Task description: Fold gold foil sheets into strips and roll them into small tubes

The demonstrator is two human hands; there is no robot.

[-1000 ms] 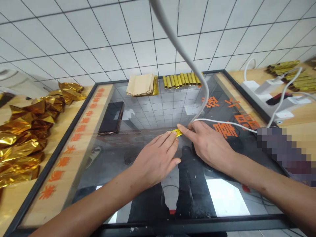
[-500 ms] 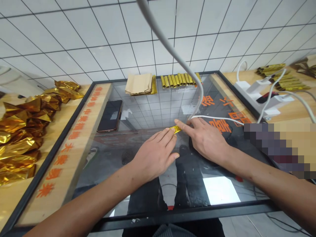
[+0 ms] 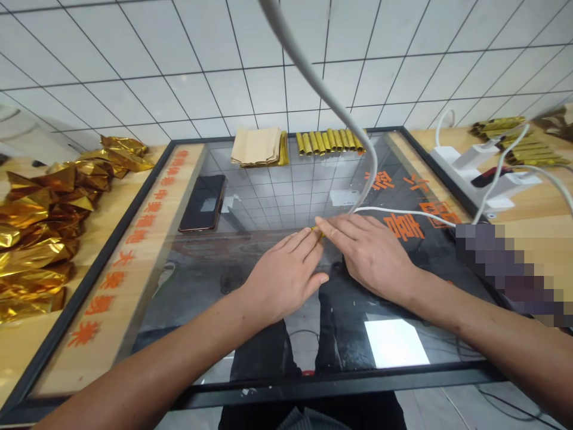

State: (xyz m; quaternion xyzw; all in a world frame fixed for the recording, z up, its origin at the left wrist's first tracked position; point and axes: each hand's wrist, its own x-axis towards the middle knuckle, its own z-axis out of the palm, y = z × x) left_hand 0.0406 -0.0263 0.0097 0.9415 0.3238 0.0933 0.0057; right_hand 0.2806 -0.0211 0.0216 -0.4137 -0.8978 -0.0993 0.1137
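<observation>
Over the glass top (image 3: 264, 209), my left hand (image 3: 290, 269) lies palm down with its fingers stretched out and its thumb apart. Its fingertips rest on a small strip of gold foil paper (image 3: 315, 230), of which only a sliver shows. My right hand (image 3: 371, 245) is flat beside it, its index fingertip meeting the strip from the right. Most of the strip is hidden under the fingers. At the back edge stands a row of gold paper rolls (image 3: 330, 142). A stack of brown paper sheets (image 3: 255, 147), with gold showing at its side, sits left of them.
A dark phone (image 3: 202, 203) lies on the left of the glass. Crumpled gold foil shapes (image 3: 40, 233) are heaped further left. A white cable (image 3: 322, 89) arches down in front of my hands. At the right are a power strip (image 3: 474, 167) and more gold rolls (image 3: 528, 149).
My right hand has flattened and moved slightly over the gold strip, covering more of it. My left hand stays pressed on it. The view has shifted slightly.
</observation>
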